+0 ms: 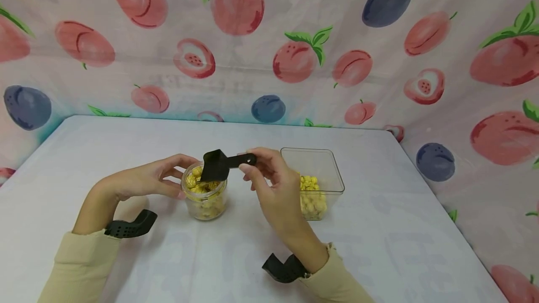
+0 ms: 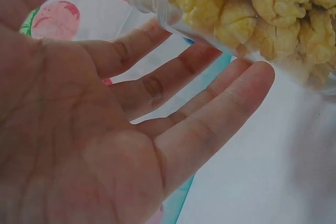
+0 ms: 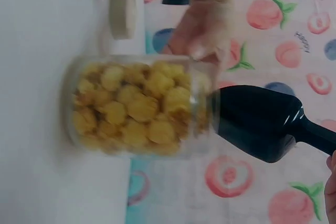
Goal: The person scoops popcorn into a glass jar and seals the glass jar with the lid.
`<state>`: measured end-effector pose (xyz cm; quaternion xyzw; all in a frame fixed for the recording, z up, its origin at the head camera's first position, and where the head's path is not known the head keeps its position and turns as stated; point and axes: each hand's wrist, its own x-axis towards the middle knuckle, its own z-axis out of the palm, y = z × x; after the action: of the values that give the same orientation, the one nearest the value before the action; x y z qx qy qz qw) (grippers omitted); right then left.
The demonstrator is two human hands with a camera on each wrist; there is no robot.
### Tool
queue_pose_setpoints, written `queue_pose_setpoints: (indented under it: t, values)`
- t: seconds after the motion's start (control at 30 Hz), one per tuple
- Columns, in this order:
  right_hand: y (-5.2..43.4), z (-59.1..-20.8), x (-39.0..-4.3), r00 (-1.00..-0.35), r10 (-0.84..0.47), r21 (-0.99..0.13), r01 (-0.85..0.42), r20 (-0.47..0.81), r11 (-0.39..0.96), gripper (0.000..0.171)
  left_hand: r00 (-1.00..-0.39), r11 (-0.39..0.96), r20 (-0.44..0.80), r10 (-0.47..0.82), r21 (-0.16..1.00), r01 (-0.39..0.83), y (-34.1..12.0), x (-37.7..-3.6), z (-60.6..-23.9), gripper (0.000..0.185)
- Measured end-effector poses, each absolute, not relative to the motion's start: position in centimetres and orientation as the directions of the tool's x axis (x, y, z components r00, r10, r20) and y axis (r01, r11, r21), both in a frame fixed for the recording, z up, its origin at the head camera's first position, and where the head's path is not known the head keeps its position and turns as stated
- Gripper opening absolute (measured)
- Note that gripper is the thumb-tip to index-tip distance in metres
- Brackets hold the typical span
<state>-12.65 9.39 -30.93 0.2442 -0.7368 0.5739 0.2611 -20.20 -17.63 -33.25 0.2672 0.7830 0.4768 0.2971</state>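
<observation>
A small glass jar (image 1: 205, 198) of yellow puffed pieces stands on the white table (image 1: 379, 228). My left hand (image 1: 178, 176) sits at its left side, palm open and fingers (image 2: 220, 98) nearly straight, a fingertip touching the jar's rim (image 3: 202, 59). My right hand (image 1: 249, 165) pinches the handle of a black scoop (image 1: 215, 165), whose head tilts down into the jar's mouth. In the right wrist view the scoop (image 3: 257, 124) meets the jar (image 3: 136, 108) at its opening. A clear square container (image 1: 313, 179) with more yellow pieces stands just right of my right hand.
A round pale lid (image 3: 123, 11) lies on the table beyond the jar in the right wrist view. Fruit-printed cloth (image 1: 269, 50) walls the table at the back and right. Bare table surface stretches in front of and left of the jar.
</observation>
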Motion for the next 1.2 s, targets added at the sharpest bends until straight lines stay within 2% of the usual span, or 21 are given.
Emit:
queue_pose_setpoints:
  t: [0.23, 0.67, 0.83, 0.93, 1.2]
  values:
    - [11.5, -29.1, -12.7, -0.695, 0.045, -0.687, -0.697, 0.718, 0.205, 0.027, -0.683, 0.401, -0.206, 0.7, 0.906, 0.137, -17.7, -20.2, -33.3, 0.067]
    - [17.2, -26.0, -12.4, -0.697, 0.237, -0.733, -0.613, 0.677, 0.293, 0.03, -0.683, 0.402, -0.209, 0.699, 0.906, 0.134, -17.8, -20.2, -33.4, 0.066]
    - [19.5, -25.5, -12.7, -0.718, 0.259, -0.748, -0.528, 0.646, 0.403, 0.026, -0.683, 0.404, -0.212, 0.699, 0.905, 0.133, -17.8, -20.3, -33.4, 0.066]
    - [20.8, -25.6, -13.0, -0.751, 0.254, -0.763, -0.467, 0.609, 0.448, 0.025, -0.684, 0.405, -0.215, 0.697, 0.905, 0.129, -17.7, -20.3, -33.4, 0.067]
    - [23.4, -26.7, -14.5, -0.816, 0.228, -0.797, -0.389, 0.531, 0.462, 0.018, -0.685, 0.406, -0.219, 0.695, 0.906, 0.123, -17.8, -20.2, -33.5, 0.067]
